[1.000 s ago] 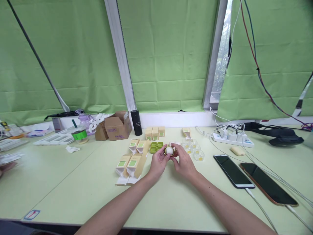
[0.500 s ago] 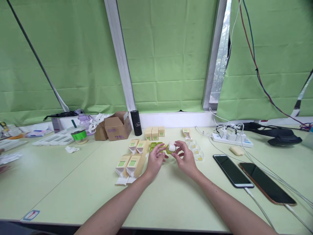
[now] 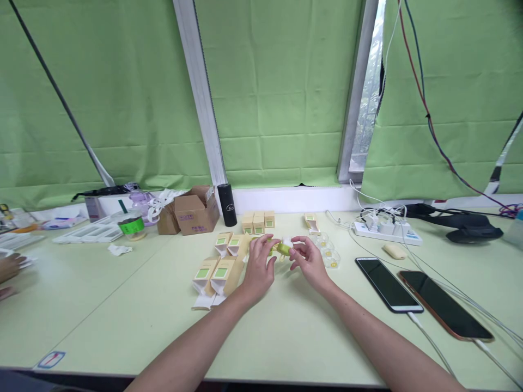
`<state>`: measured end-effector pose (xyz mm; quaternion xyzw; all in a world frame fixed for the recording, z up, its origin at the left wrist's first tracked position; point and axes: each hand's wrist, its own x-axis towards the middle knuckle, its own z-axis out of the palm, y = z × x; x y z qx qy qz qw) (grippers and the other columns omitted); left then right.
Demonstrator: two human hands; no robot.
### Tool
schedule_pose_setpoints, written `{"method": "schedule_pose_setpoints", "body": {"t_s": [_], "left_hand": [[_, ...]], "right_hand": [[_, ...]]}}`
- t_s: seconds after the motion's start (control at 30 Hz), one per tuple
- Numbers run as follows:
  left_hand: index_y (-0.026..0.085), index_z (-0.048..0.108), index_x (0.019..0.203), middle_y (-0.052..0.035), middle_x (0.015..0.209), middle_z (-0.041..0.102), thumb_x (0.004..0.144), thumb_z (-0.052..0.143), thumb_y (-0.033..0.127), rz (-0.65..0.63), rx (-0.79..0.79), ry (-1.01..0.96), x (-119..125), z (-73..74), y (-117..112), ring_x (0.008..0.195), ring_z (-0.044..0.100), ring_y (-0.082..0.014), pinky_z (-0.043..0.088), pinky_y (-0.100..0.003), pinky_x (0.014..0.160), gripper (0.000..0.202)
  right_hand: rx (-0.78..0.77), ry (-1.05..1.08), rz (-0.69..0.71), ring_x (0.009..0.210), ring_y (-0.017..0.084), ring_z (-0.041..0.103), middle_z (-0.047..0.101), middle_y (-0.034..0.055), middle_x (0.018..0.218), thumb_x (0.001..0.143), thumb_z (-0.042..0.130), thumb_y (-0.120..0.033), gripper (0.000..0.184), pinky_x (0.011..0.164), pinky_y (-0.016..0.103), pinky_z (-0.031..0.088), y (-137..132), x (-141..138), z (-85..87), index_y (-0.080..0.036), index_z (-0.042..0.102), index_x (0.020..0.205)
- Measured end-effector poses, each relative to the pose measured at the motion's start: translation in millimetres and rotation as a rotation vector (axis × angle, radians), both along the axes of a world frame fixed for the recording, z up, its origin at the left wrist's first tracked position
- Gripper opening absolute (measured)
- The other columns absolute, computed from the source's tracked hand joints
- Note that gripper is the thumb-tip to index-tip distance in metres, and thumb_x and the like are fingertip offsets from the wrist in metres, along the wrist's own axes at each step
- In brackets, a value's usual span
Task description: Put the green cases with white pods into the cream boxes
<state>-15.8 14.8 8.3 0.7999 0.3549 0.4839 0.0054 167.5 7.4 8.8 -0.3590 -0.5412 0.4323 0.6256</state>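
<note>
A small olive-green cup [image 3: 283, 249] with a soft white piece [image 3: 287, 240] in its top is raised a little above the table. My right hand [image 3: 311, 263] pinches its right side between thumb and fingers. Beside its left side is my left hand [image 3: 259, 265], with fingers stretched out and thumb apart; the fingertips reach the cup's edge, and I cannot tell whether they touch. Something yellowish behind the left fingers is mostly hidden. Left of my hands lie several cream cartons with green windows [image 3: 223, 271], flaps open. Clear plastic round covers [image 3: 330, 258] with yellow marks lie to the right.
Small cream boxes [image 3: 258, 224] and a black bottle [image 3: 227, 205] stand at the back, near a brown cardboard box [image 3: 197, 211]. Two phones, one black with a white frame [image 3: 389, 285], lie at right with cables and a power strip [image 3: 388, 234]. Another person's hand [image 3: 10, 268] shows far left.
The green cup has tipped, so its side now faces me and less of the white piece shows. My left fingers have straightened and the thumb moved away. Another person's hand has entered at far left.
</note>
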Motion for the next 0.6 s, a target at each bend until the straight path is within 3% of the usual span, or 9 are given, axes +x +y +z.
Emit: {"method": "schedule_pose_setpoints", "body": {"t_s": [0.23, 0.5, 0.6], "left_hand": [[0.033, 0.061, 0.134, -0.0109, 0.14, 0.049, 0.092, 0.049, 0.0, 0.025, 0.15, 0.145, 0.0, 2.3, -1.8, 0.131, 0.045, -0.0292, 0.05, -0.052, 0.105, 0.055], [0.031, 0.065, 0.131, -0.0108, 0.135, 0.055, 0.09, 0.052, 0.0, 0.03, 0.175, 0.153, -0.1, 3.4, -0.4, 0.126, 0.049, -0.0287, 0.048, -0.049, 0.106, 0.053], [0.029, 0.065, 0.131, -0.0107, 0.132, 0.058, 0.09, 0.054, 0.002, 0.031, 0.161, 0.144, 0.0, 2.9, -0.1, 0.125, 0.05, -0.029, 0.047, -0.049, 0.107, 0.05]], "right_hand": [[-0.081, 0.067, 0.045, 0.065, 0.017, 0.063, 0.068, 0.0005, 0.074, 0.072, 0.082, -0.064, 0.055, 0.052, 0.03, 0.059, -3.6, -3.7, 5.6, -0.021, 0.06, 0.1], [-0.127, 0.026, 0.07, 0.056, 0.018, 0.066, 0.069, 0.0016, 0.067, 0.071, 0.078, -0.074, 0.06, 0.049, 0.03, 0.056, -3.7, -7.2, 5.0, -0.02, 0.062, 0.092], [-0.102, -0.076, 0.022, 0.054, 0.018, 0.066, 0.069, 0.0023, 0.068, 0.078, 0.069, -0.077, 0.059, 0.049, 0.028, 0.052, -5.2, -4.4, 5.5, -0.02, 0.062, 0.091]]}}
